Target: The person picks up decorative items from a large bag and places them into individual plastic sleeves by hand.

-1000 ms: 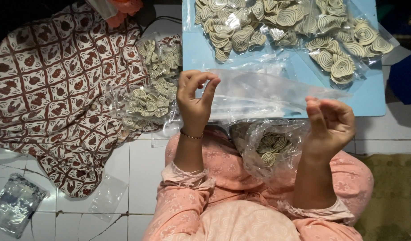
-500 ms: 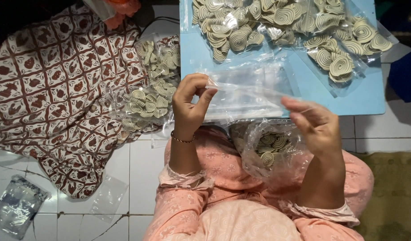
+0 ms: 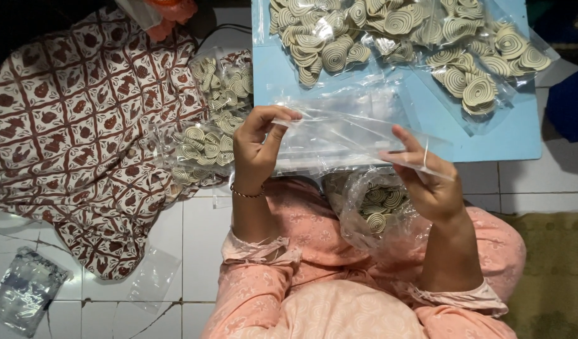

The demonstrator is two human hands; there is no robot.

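White tiled floor (image 3: 194,232), blue surface (image 3: 508,135) up top carrying packed bags of spiral snacks (image 3: 339,37). Left hand (image 3: 257,147) and right hand (image 3: 430,182) each pinched shut on empty clear bag (image 3: 345,135), stretched between them above lap. Open bag of spirals (image 3: 377,210) in lap below.

Pink patterned sleeves, beaded bracelet (image 3: 247,194)

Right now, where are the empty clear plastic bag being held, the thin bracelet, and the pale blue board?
Empty clear plastic bag (image 3: 345,135), head view, its flat middle.
Thin bracelet (image 3: 247,194), head view, on the left wrist.
Pale blue board (image 3: 515,135), head view, bare lower right corner.
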